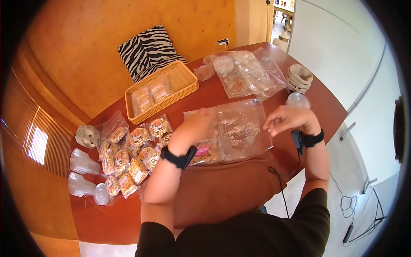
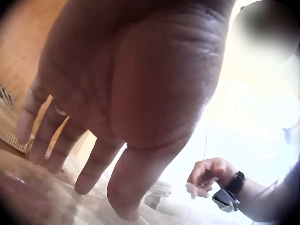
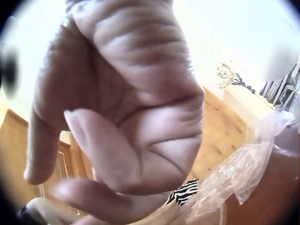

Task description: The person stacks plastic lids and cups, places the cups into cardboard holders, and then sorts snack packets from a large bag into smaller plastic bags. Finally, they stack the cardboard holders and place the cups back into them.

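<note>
A large clear plastic bag (image 1: 239,128) lies flat before the person, with a pink-labelled snack pack (image 1: 204,150) at its left part. Over the bag's left side hovers the left hand (image 1: 198,126), palm down. Its fingers (image 2: 96,164) are extended and slightly spread in the left wrist view, with nothing between them. Beside the bag's right edge the right hand (image 1: 293,119) is raised, fingers loosely bent. In the right wrist view its thumb (image 3: 101,145) is bent across in front of the palm, and no object shows in that hand.
Several bagged snacks (image 1: 138,169) are heaped at the left, near stacked clear cups (image 1: 82,185). A wicker basket (image 1: 192,85) holding packs stands behind. More clear bags (image 1: 244,73) and a stack of beige bowls (image 1: 299,78) occupy the back right. A black cable (image 1: 280,184) hangs over the front edge.
</note>
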Demonstrator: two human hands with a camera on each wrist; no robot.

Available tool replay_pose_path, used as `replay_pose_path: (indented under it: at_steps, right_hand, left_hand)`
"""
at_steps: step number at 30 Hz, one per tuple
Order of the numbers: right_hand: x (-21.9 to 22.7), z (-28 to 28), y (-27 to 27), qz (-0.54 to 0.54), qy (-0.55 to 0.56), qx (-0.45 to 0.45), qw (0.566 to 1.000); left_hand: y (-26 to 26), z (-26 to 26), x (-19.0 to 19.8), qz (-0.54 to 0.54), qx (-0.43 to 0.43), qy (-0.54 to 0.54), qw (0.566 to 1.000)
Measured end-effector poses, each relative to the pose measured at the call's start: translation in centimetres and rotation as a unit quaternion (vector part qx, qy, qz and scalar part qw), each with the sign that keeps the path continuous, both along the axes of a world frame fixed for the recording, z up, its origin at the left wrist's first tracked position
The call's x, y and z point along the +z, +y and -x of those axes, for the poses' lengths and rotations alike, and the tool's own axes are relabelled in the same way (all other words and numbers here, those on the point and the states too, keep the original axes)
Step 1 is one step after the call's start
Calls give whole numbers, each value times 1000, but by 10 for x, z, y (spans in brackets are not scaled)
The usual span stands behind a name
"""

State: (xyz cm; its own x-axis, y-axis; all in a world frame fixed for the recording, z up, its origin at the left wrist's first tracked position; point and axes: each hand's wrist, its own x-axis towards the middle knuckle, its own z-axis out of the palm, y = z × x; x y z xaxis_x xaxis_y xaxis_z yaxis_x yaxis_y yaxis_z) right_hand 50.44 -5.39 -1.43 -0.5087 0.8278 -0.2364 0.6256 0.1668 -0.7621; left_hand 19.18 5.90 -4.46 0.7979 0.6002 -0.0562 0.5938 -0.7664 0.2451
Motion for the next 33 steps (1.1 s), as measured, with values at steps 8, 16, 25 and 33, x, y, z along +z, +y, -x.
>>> replay_pose_path:
  at_steps: [8, 16, 25, 33]
  right_hand:
    - [-47, 39, -10, -209, -28, 172, 962]
    - [-18, 35, -22, -307, -113, 26, 945]
    - [-51, -11, 84, -364, 72, -306, 877]
    - [-104, 50, 105, 97, 259, -407, 871]
  left_hand:
    - [102, -60, -29, 211, -95, 81, 970]
    - [122, -46, -30, 259, -4, 74, 963]
    - [152, 11, -74, 513, 232, -161, 811]
    - [117, 34, -70, 498, 320, -301, 747]
